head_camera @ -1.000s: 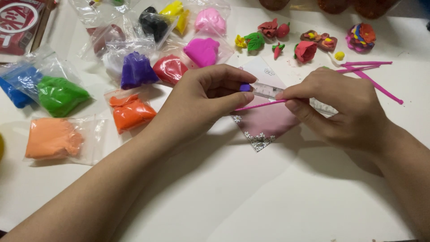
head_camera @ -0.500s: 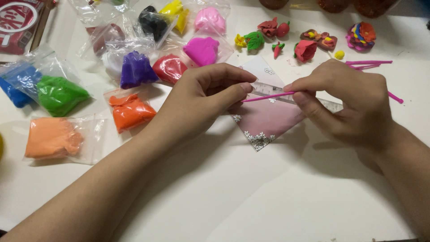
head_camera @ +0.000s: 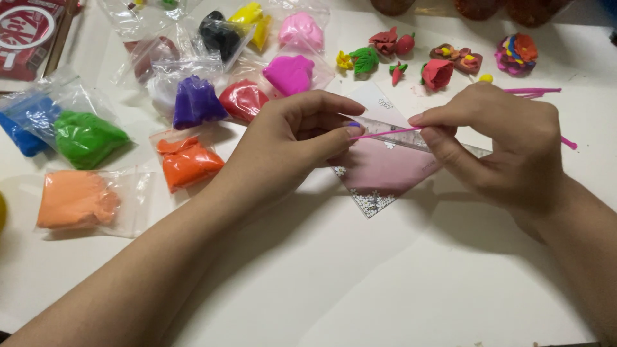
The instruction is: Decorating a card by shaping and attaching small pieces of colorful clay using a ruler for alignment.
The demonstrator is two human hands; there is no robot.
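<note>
Since half a second ago the right hand (head_camera: 504, 151) has slid slightly right, leaving more of the pink strip (head_camera: 384, 133) stretched bare between the two hands; the left hand (head_camera: 292, 144) has barely shifted. Each hand pinches one end of the strip between thumb and fingertips, holding it level just above a clear ruler (head_camera: 411, 139) and a pink card (head_camera: 384, 170) with a glittery corner, at the centre of the view.

One strip is held; further pink strips (head_camera: 533, 91) lie at 2 o'clock, partly hidden behind the right hand, so their number cannot be told. Clay lumps in clear bags spread from 9 to 12 o'clock: one orange (head_camera: 76, 199), one red-orange (head_camera: 187, 162), one green (head_camera: 87, 137), one blue (head_camera: 29, 122), one purple (head_camera: 195, 101), one red (head_camera: 243, 99), one magenta (head_camera: 290, 74), one light pink (head_camera: 301, 29), one black (head_camera: 218, 35) and one yellow (head_camera: 252, 19). Small modelled figures (head_camera: 443, 64), about seven, line up from 12 to 1 o'clock.

The surface (head_camera: 360, 289) is white and matte, bare at 6 o'clock. A red packet (head_camera: 29, 32) sits at 10 o'clock. Nothing of the room beyond shows.
</note>
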